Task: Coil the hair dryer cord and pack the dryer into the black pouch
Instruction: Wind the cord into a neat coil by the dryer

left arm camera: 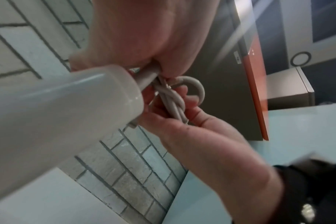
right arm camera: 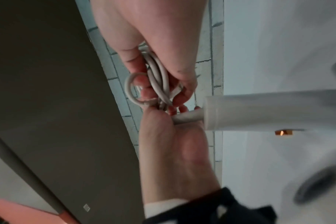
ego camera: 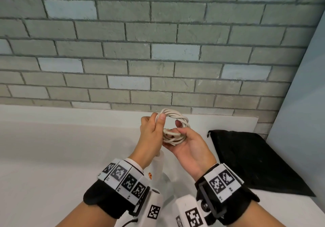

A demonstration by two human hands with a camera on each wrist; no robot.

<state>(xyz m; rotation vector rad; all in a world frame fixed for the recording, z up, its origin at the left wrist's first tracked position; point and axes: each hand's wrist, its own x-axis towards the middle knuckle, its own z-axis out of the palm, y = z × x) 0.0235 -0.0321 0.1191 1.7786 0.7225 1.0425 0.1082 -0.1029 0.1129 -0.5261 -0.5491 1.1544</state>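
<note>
1. Fingers first: the left hand [ego camera: 152,131] has its fingers [ego camera: 161,119] curled round the far-left side of the coiled cord [ego camera: 175,126], thumb pinching the strands, so it's holding the coil up off the surface [ego camera: 61,147].
2. The right hand [ego camera: 189,145] sits palm-up under the near side of the same coil, fingers curled over the lower loops and thumb pressed on top. Both hands are gripping it, neither is spread wide.
3. The cord is off-white and wound into several loops, basically a messy ring held in the air between the two hands.
4. From the left wrist view, the thick end of the cord runs straight out of the left fist into the hair dryer [left arm camera: 58,113] handle, so the dryer hangs just below the coil. In the head view only a pale sliver of it shows below the coil, mostly hidden by the wrists.
5. The right wrist view shows one small loop sticking out past the fingers on the side away from the dryer.
6. The black pouch [ego camera: 255,160] lies flat on the surface to the right of the coil, well apart from it, drawstring end pointing toward the brick wall [ego camera: 158,50].
7. The wall stands right behind the coil, past the surface's back edge.
</note>
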